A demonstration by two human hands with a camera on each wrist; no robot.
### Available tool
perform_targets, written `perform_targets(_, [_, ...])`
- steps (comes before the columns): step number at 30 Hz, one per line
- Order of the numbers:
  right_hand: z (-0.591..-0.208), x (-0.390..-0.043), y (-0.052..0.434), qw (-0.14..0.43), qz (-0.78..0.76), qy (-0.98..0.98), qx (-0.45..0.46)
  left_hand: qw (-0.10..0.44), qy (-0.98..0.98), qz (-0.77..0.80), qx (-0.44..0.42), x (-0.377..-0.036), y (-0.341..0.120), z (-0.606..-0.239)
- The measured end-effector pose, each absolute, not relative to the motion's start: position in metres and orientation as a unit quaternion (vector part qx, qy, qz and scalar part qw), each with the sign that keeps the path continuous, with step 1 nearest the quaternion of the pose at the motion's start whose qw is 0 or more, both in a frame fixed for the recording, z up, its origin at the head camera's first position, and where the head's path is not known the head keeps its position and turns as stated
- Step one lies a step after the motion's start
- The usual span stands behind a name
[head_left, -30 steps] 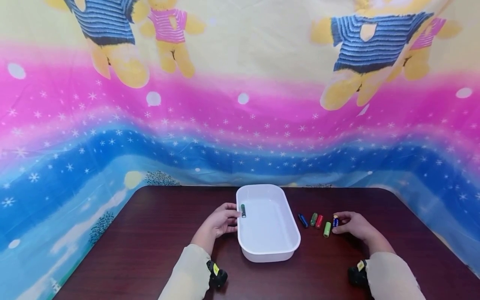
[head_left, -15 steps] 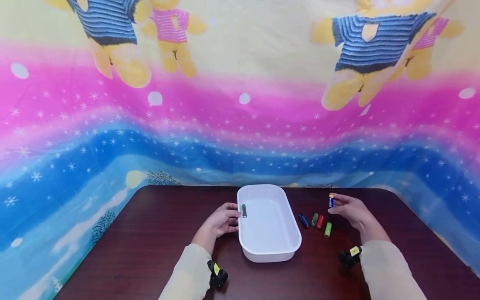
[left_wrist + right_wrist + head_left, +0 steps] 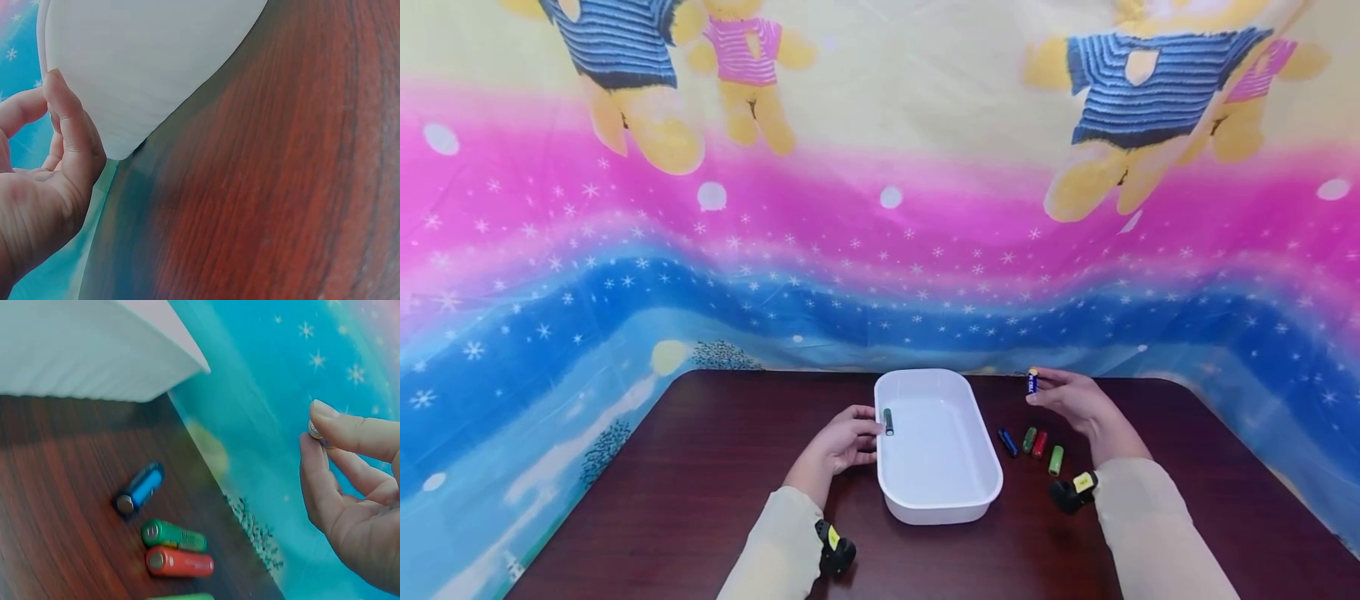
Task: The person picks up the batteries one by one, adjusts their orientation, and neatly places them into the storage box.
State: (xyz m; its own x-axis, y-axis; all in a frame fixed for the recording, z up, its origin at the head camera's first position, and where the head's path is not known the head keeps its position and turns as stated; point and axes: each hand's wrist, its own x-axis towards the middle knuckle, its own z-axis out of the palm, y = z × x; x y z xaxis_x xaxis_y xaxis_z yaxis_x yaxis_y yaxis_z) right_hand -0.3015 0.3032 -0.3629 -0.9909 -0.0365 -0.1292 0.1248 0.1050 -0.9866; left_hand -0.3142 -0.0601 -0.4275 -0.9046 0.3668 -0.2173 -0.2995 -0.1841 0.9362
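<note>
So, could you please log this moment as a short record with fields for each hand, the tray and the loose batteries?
left hand: fingers rest against the tray's left wall
right hand: pinches a blue battery, lifted above the table
tray: white, holds one dark battery near its left wall
loose batteries: four lying right of the tray: blue, green, red, light green
</note>
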Motion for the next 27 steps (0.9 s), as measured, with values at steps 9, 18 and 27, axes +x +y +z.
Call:
perform_targets(9, [-0.359, -0.308, 0.286, 0.066, -0.677, 0.732, 0.017, 0.212, 0.609, 0.764, 0.021, -0.314, -0.06, -0.425])
perform_targets(18, [-0.356, -0.312, 0.268, 0.087, -0.683, 0.725, 0.0, 0.211, 0.612, 0.762, 0.017, -0.315, -0.06, -0.426])
perform_targets(27, [-0.354, -0.318, 0.247, 0.099, -0.694, 0.713, 0.007, 0.203, 0.614, 0.763, 0.008, -0.313, -0.061, -0.427])
